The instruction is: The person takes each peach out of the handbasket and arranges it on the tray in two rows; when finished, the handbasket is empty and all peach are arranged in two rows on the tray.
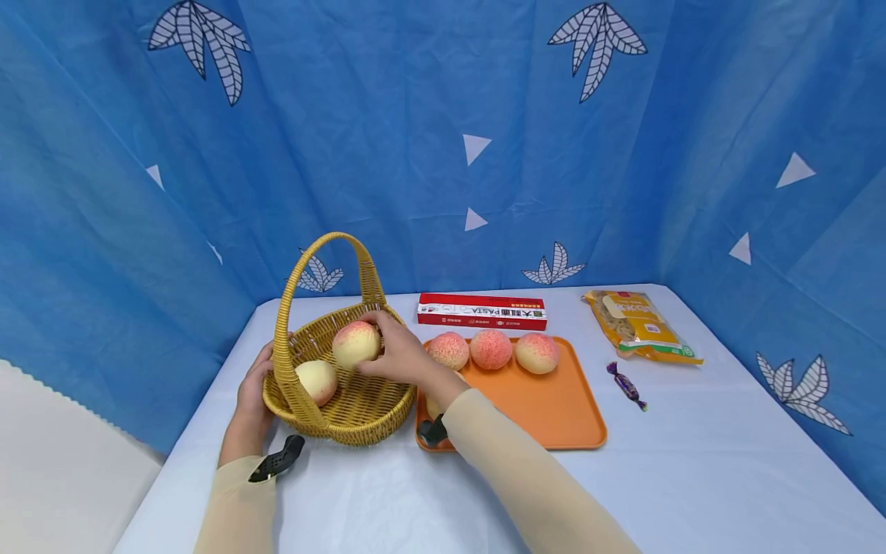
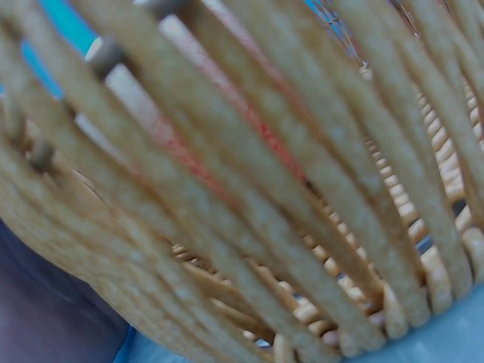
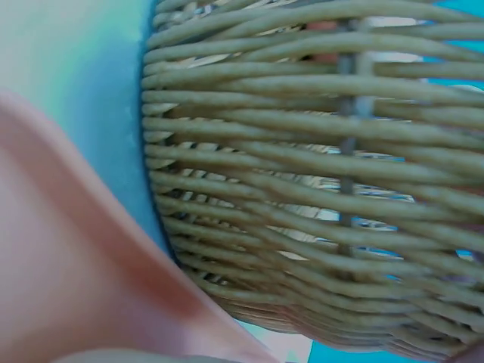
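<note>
In the head view my right hand [image 1: 398, 352] grips a pale peach with a red blush [image 1: 356, 345] over the inside of the wicker basket [image 1: 374, 421]. Another peach [image 1: 318, 382] lies in the basket at its left side. My left hand [image 1: 256, 388] holds the basket's left rim, its fingertips partly hidden behind the handle. Close woven strands of the basket [image 2: 249, 189] fill the left wrist view, with reddish peach skin showing through the gaps. The right wrist view shows the basket's outer wall [image 3: 318, 166] beside part of my right hand [image 3: 91, 272].
An orange tray [image 1: 536, 412] right of the basket holds several peaches [image 1: 491, 349], one partly hidden by my right arm. Behind it lies a red pasta box [image 1: 481, 312]. Farther right are a yellow pasta bag [image 1: 640, 325] and a purple wrapped candy [image 1: 627, 386].
</note>
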### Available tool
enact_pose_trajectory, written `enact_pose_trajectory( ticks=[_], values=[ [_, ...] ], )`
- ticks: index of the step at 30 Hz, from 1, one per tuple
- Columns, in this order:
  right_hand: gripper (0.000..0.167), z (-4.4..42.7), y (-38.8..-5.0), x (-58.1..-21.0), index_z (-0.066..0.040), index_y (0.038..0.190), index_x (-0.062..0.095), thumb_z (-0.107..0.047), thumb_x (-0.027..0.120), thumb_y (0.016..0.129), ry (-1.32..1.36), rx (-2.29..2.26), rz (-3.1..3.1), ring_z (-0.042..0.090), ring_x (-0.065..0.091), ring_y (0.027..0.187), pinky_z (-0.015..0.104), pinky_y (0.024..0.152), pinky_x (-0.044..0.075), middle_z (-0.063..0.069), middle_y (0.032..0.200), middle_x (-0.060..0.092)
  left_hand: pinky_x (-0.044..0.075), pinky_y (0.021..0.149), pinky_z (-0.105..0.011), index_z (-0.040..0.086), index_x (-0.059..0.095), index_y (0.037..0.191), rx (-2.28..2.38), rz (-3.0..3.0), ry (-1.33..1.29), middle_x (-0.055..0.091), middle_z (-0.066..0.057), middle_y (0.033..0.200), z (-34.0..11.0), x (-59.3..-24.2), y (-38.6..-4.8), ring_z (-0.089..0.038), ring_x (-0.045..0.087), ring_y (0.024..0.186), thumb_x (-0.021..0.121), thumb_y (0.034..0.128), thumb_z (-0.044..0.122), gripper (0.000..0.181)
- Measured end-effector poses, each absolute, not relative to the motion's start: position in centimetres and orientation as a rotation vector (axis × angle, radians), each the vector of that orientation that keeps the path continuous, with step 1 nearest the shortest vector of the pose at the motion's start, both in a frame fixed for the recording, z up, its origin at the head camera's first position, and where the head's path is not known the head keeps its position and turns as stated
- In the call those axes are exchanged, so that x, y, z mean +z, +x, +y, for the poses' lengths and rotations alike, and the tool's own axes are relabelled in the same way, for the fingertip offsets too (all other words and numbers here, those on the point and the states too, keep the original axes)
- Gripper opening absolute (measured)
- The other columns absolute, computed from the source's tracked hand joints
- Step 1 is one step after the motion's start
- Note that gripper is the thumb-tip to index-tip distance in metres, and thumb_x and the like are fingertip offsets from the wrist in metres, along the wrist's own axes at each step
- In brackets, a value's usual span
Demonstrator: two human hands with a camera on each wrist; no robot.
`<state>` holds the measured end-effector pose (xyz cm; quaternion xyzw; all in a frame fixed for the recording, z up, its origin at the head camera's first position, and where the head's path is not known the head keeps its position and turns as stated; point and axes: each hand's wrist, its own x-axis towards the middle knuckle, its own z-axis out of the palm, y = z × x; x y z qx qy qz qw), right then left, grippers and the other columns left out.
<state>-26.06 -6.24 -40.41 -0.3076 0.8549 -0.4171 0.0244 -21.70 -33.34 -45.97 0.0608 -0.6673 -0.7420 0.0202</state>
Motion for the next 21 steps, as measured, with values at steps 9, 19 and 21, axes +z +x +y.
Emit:
enact_pose_trajectory(
  ticks=[9,19,21],
  values=[
    [0.078,-4.4,-25.0,-39.8,-0.035,0.15,0.04,-0.024,0.079,0.083,-0.96,-1.47,2.505,0.019,0.057,0.121,0.033,0.093,0.053,0.001,0.147,0.045,0.028,0.101,-0.015,0.033,0.032,0.156,-2.27,-2.08,0.204,0.023,0.009,0.162,-33.5,-46.1,-21.6,-0.005,0.025,0.141,0.023,0.1024,0.011,0.058],
    [0.074,-1.8,-23.5,-39.3,-0.037,0.146,0.044,-0.017,0.079,0.084,-0.896,-1.655,2.394,0.02,0.057,0.114,0.034,0.088,0.057,-0.001,0.143,0.046,0.031,0.098,-0.016,0.028,0.031,0.157,-2.277,-2.071,0.151,0.029,0.006,0.157,-33.5,-46.1,-21.6,-0.006,0.031,0.133,0.025,0.1019,0.009,0.059],
    [0.075,-1.2,-23.3,-39.1,-0.037,0.146,0.042,-0.017,0.079,0.084,-0.898,-1.679,2.376,0.02,0.057,0.112,0.036,0.088,0.057,-0.002,0.144,0.047,0.032,0.097,-0.016,0.027,0.031,0.157,-2.282,-2.064,0.142,0.031,0.006,0.155,-33.4,-46.1,-21.6,-0.006,0.032,0.132,0.025,0.1015,0.008,0.059]
  ],
)
